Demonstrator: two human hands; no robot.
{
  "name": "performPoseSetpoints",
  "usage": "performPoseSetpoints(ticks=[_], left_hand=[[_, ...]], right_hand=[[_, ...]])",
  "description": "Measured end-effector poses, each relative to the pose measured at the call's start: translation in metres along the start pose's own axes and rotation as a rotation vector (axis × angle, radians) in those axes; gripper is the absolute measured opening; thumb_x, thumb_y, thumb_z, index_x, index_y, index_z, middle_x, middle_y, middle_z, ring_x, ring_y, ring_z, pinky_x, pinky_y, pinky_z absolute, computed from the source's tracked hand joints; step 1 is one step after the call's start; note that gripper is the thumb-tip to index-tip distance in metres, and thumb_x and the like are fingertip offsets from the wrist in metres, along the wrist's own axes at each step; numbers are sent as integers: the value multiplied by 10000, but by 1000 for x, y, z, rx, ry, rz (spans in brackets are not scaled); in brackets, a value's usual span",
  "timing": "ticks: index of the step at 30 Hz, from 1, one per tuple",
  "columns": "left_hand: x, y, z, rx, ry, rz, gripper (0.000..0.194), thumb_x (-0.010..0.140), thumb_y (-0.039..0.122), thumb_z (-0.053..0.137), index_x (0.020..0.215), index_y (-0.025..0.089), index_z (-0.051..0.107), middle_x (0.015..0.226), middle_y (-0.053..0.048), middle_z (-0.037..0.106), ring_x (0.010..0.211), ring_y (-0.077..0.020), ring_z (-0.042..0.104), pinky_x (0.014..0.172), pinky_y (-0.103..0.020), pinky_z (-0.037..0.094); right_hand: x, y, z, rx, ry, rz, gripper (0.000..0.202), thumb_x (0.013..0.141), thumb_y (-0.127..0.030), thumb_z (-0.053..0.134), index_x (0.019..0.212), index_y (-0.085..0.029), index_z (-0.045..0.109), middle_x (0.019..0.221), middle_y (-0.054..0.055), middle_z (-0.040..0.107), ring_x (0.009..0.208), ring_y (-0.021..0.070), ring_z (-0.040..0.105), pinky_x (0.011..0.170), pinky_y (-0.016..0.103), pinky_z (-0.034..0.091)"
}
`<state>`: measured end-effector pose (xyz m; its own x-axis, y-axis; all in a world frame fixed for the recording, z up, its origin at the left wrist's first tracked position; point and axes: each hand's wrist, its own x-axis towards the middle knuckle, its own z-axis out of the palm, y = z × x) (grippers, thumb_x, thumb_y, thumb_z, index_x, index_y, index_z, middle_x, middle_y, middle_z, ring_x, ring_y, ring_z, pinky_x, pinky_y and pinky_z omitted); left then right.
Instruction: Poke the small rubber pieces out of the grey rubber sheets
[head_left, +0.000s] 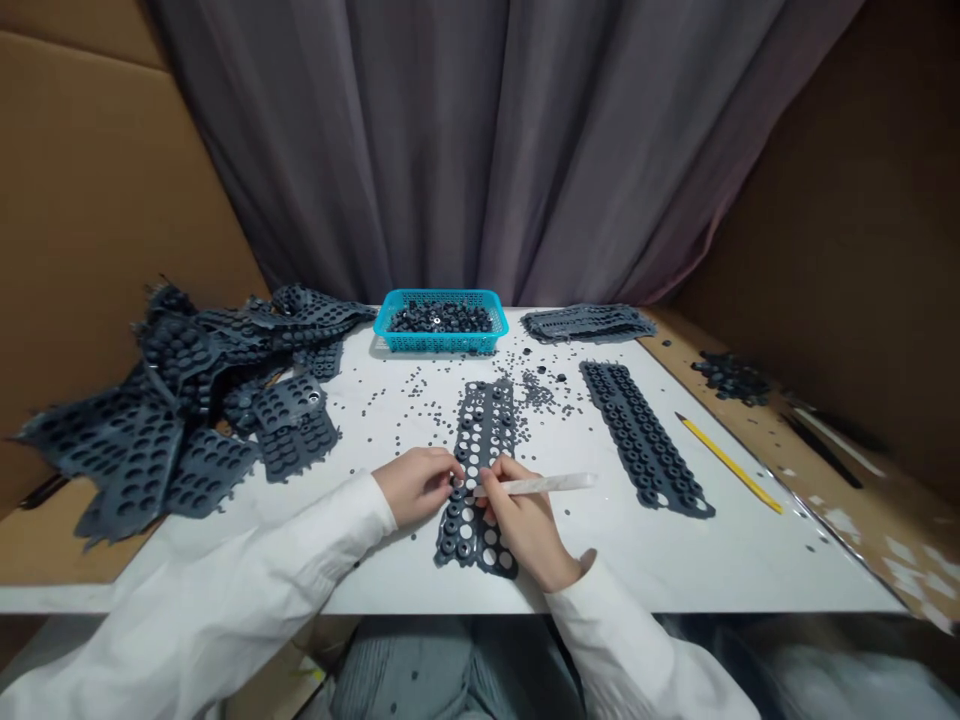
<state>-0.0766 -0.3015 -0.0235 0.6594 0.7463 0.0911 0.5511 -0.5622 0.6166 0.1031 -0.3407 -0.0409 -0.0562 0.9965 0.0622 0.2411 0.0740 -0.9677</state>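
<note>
a dark-grey rubber sheet with round holes [486, 430] is laid on the white table [750, 570], under both hands. it seems partly done: many holes are emptied, but ring-shaped pieces are left, mostly lower left. a slim white stick [559, 483] is gripped by the right hand [529, 525]. the left hand [418, 487] is half curled; its hold cannot be told.
</note>
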Motion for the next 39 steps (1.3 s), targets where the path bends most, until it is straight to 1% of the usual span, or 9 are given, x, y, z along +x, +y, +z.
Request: performPoseSetpoints(ticks=[8,12,14,18,21,25,31,35,39], left_hand=[[28,-17,-9,202,-259,326,197,658,149,664,854,145,649,802,-58,593,741,-178,563,682,-252,447],[35,-13,-9,313,-340,445,76,718,177,647,792,159,651,758,-56,611,708,-174,565,655,-247,444],[33,-11,-6,374,-310,486,52,776,178,595,761,154,639,737,-57,616,716,-177,562,661,-252,443],[22,-15,4,505,-134,508,207,865,124,449,739,140,613,712,-68,598,702,-174,536,684,-272,436],[15,-19,10,422,-69,484,250,897,143,380,776,135,599,735,-76,598,711,-171,525,686,-273,432],[8,-21,8,25,17,327,208,891,201,398,834,143,590,786,-76,607,744,-160,535,690,-257,432],[0,-25,-9,-469,298,-322,190,769,330,599,793,143,617,674,-14,575,589,-118,473,555,-232,366],[-6,-16,-8,-1063,193,-519,370,633,402,740,820,102,634,664,-22,573,480,-51,365,450,-182,253],[-11,3,-2,-1501,119,-576,360,587,296,804,809,79,621,706,-41,576,457,-9,321,418,-142,192]], right_hand=[[0,-1,-2,-193,-25,-58,270,873,-314,434,626,-204,430,523,-36,516,519,128,512,515,225,361],[-1,-4,-1,-255,-29,-103,263,874,-286,424,625,-201,412,540,-28,515,534,131,505,521,224,345],[-2,-5,-1,-270,-30,-121,265,878,-278,414,625,-201,400,540,-28,504,536,131,500,523,225,340],[-2,-3,-3,-292,-36,-139,272,889,-284,399,630,-205,379,543,-25,484,544,134,490,528,229,338],[-3,1,-3,-303,-34,-160,269,897,-286,385,641,-207,366,547,-26,471,545,134,479,527,230,334],[-4,5,-3,-300,-38,-174,272,906,-293,367,647,-209,360,552,-26,466,530,130,469,517,232,333],[-4,0,-4,-265,-44,-110,268,895,-299,395,644,-206,392,556,-24,505,554,136,510,528,228,351],[-5,-4,-6,-181,-44,-82,265,888,-325,420,651,-205,422,568,-29,535,553,131,525,541,226,369],[-7,-3,-8,-81,10,-98,258,877,-335,443,657,-200,449,572,-31,539,560,126,531,547,221,382]])
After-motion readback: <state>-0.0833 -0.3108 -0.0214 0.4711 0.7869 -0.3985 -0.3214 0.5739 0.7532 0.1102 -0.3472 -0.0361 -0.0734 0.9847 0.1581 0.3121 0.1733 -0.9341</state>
